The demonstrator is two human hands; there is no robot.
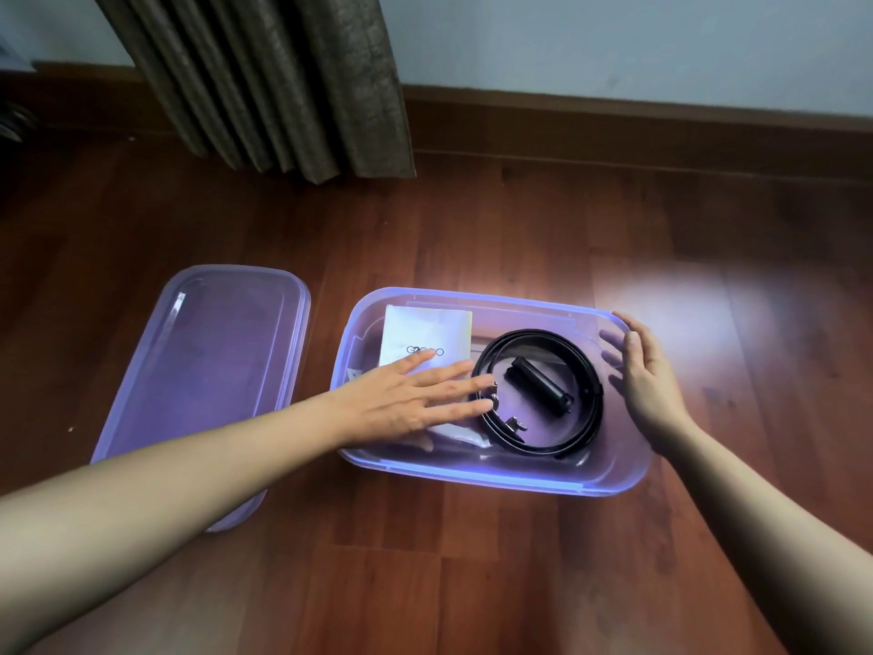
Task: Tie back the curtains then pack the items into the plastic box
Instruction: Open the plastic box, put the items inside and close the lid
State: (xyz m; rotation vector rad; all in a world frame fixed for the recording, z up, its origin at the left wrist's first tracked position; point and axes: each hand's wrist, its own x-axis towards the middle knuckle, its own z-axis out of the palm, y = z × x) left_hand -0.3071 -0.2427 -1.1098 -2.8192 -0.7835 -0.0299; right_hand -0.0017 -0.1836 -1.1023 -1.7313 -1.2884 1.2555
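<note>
**A:** Closest to us, our left forearm [165, 475] and right forearm [779, 503] come in from the lower corners over the reddish-brown wooden plank floor [472, 583].

**B:** And how does our left hand [415, 394] lie?

**A:** We have it flat, palm down, fingers straight and spread, holding nothing. It rests over the white paper packet with grey lettering [425, 333] inside the translucent purple plastic box [472, 477]. Its fingertips reach the left side of the coiled black belt [596, 394].

**B:** What else do we see in the box?

**A:** We see a short black cylinder [536, 382] lying within the belt's coil. The packet sits to the left and the belt to the right.

**B:** And our right hand [647, 380]?

**A:** It is open too, with the fingers loosely spread and slightly blurred. It is at the box's right rim with the palm turned towards the box, and it grips nothing. We cannot tell whether it touches the rim.

**B:** Where does the box stand?

**A:** It stands uncovered on the floor, mid-view. Its translucent purple rectangular lid [203, 371] lies flat on the floor just to the left, apart from it. Beyond, we see the pleated grey-brown curtain [283, 78] hanging before the pale wall [614, 35], its hem near the dark wooden skirting board [614, 115].
</note>
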